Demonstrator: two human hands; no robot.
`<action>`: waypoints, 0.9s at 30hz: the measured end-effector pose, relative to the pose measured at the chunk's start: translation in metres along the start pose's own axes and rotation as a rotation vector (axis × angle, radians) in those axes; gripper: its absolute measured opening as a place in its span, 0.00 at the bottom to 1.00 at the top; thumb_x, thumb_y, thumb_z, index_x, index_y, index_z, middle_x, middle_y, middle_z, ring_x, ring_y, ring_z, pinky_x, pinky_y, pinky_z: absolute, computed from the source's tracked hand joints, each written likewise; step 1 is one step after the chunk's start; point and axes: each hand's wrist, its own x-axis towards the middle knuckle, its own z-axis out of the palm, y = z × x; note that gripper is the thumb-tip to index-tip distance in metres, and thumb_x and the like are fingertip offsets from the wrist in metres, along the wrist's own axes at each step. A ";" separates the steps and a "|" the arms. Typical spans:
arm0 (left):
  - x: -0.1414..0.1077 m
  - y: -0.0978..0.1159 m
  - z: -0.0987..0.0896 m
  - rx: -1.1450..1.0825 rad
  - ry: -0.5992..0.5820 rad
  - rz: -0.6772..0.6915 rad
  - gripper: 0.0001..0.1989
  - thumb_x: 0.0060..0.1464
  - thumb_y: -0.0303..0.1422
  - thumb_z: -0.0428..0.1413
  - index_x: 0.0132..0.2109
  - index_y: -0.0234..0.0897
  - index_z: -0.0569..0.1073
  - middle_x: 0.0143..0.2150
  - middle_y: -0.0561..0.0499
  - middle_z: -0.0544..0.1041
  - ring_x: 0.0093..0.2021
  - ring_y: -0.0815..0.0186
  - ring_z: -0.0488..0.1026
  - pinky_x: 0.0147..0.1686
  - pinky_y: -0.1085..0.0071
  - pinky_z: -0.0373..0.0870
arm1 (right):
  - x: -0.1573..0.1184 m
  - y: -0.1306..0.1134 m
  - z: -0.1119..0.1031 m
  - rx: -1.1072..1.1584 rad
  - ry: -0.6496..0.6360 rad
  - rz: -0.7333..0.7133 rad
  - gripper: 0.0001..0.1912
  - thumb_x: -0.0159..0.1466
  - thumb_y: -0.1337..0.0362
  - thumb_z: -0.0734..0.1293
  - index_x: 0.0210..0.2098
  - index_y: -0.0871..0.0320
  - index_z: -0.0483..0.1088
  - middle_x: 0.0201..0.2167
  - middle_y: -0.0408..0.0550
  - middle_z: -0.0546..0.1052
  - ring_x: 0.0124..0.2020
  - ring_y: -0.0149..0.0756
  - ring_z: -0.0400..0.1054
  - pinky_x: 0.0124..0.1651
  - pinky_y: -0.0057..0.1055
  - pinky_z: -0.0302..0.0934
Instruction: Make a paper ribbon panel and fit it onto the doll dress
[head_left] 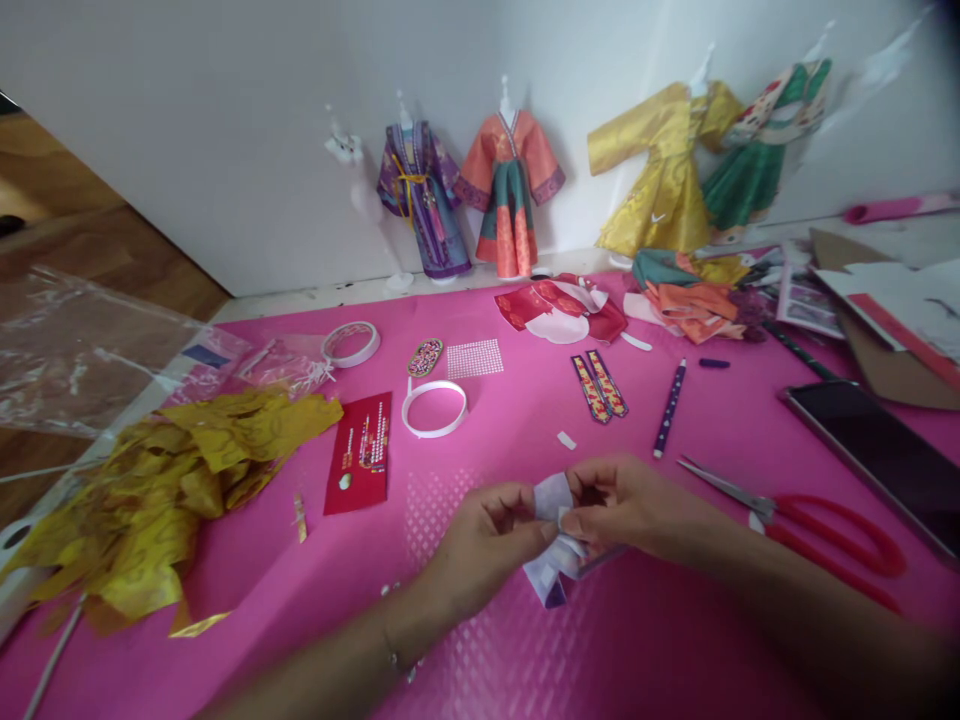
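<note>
Between my two hands is a small piece of pale lilac fabric, folded, with a darker purple edge at its lower end. My left hand pinches it from the left, thumb against fingers. From the right, my right hand pinches the same piece, its thumb near a small white bit on the fabric. Part of the piece is hidden by the fingers. Just beyond the hands lies a small white strip. Scissors with red handles lie partly open beside my right forearm.
Doll dresses on stands, including a coral one, line the white wall. Yellow fabric scraps, a red card and tape rolls lie left. A purple pen, patterned strips and a phone lie right.
</note>
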 end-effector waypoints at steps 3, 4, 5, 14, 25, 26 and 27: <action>0.001 -0.001 0.000 0.011 0.006 0.008 0.18 0.38 0.41 0.72 0.30 0.32 0.77 0.24 0.52 0.78 0.27 0.68 0.73 0.32 0.73 0.68 | 0.000 0.000 -0.001 -0.001 -0.002 -0.011 0.09 0.52 0.61 0.73 0.26 0.59 0.71 0.21 0.39 0.71 0.24 0.27 0.66 0.29 0.25 0.61; 0.001 -0.002 -0.001 0.016 0.008 0.013 0.18 0.38 0.41 0.72 0.30 0.32 0.77 0.25 0.52 0.78 0.27 0.69 0.73 0.32 0.73 0.68 | 0.000 0.001 -0.001 -0.004 0.002 -0.015 0.09 0.52 0.61 0.73 0.25 0.59 0.70 0.21 0.39 0.71 0.23 0.27 0.65 0.29 0.25 0.60; 0.001 -0.003 -0.001 0.017 0.010 0.018 0.18 0.38 0.41 0.72 0.30 0.32 0.77 0.25 0.53 0.78 0.27 0.69 0.73 0.31 0.73 0.68 | 0.001 0.001 -0.001 -0.007 0.006 -0.018 0.10 0.52 0.61 0.73 0.25 0.59 0.70 0.21 0.39 0.70 0.23 0.26 0.65 0.29 0.25 0.60; 0.000 -0.007 -0.004 0.041 0.002 0.025 0.19 0.40 0.42 0.71 0.31 0.32 0.76 0.24 0.53 0.76 0.26 0.69 0.72 0.31 0.72 0.66 | 0.001 0.003 -0.002 -0.028 0.023 -0.010 0.11 0.51 0.60 0.73 0.25 0.59 0.69 0.20 0.38 0.68 0.22 0.26 0.62 0.27 0.25 0.57; 0.001 -0.010 -0.006 0.030 -0.021 0.030 0.16 0.42 0.40 0.70 0.31 0.33 0.76 0.27 0.52 0.76 0.28 0.68 0.72 0.32 0.71 0.68 | 0.000 0.003 -0.002 -0.022 0.021 -0.019 0.11 0.51 0.61 0.73 0.23 0.58 0.68 0.19 0.38 0.68 0.21 0.26 0.61 0.26 0.25 0.55; 0.002 -0.010 -0.006 0.026 -0.026 0.034 0.16 0.42 0.39 0.70 0.30 0.33 0.76 0.27 0.52 0.76 0.28 0.69 0.71 0.32 0.71 0.67 | 0.000 0.003 -0.002 -0.026 0.020 -0.018 0.11 0.51 0.61 0.73 0.23 0.58 0.68 0.19 0.38 0.69 0.21 0.27 0.61 0.26 0.25 0.55; 0.002 -0.009 -0.006 0.025 -0.028 0.043 0.16 0.42 0.39 0.70 0.30 0.33 0.75 0.27 0.52 0.75 0.28 0.69 0.71 0.31 0.72 0.67 | 0.000 0.003 -0.002 -0.027 0.019 -0.015 0.11 0.50 0.61 0.73 0.23 0.58 0.68 0.19 0.38 0.69 0.21 0.27 0.61 0.26 0.25 0.56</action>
